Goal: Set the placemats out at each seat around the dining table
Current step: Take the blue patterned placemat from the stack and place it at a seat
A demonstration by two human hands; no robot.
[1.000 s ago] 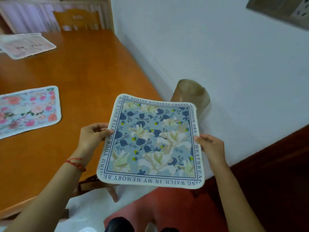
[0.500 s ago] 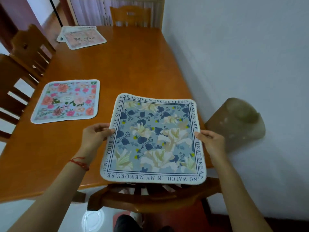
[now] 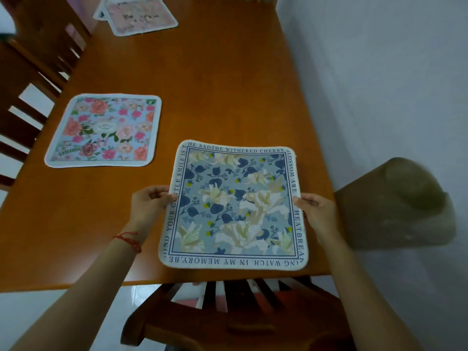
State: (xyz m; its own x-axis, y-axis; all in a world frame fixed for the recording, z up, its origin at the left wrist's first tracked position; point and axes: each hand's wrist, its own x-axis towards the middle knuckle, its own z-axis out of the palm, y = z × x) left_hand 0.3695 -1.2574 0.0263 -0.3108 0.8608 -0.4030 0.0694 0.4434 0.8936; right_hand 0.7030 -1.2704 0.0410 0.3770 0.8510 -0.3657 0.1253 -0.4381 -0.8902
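Note:
A blue floral placemat (image 3: 234, 206) with a lettered border is held flat over the near end of the wooden dining table (image 3: 215, 84). My left hand (image 3: 149, 201) pinches its left edge and my right hand (image 3: 315, 209) pinches its right edge. A pink floral placemat (image 3: 105, 130) lies on the table's left side. At the far left, a pale pink placemat (image 3: 140, 16) lies on top of another mat.
A wooden chair (image 3: 228, 317) stands tucked at the near end, right under the held mat. More wooden chairs (image 3: 27, 72) line the left side. A white wall (image 3: 379, 72) runs along the table's right edge, with a brownish rounded object (image 3: 397, 203) beside it.
The view has swung left and down from the wall toward the table. The blue placemat, still held by both hands, now hangs over the table's near end.

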